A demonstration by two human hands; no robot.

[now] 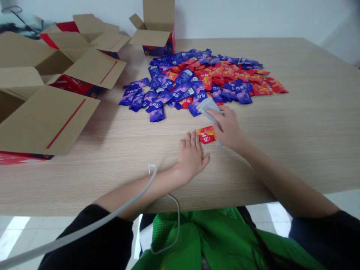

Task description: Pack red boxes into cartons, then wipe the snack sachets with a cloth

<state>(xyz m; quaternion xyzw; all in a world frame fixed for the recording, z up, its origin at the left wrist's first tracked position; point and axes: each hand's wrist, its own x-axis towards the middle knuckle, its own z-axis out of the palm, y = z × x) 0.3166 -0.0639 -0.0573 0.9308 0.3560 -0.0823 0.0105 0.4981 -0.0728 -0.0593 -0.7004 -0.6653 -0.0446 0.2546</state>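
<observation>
My left hand (191,154) lies palm down on the table, fingers stretched out, its fingertips at the left edge of a red sachet (207,135). My right hand (228,125) is closed on a pale grey cloth (209,108), just above and to the right of that sachet. The cloth reaches from under the fingers toward the near edge of a heap of purple sachets (184,90) and red sachets (222,73). Part of the cloth and the right end of the single red sachet are hidden by my right hand.
Open cardboard boxes stand on the left: a near box (42,120), a middle box (92,67) and others behind. Another open box (159,33) is at the back by the wall. A white cable (112,215) crosses over my left forearm.
</observation>
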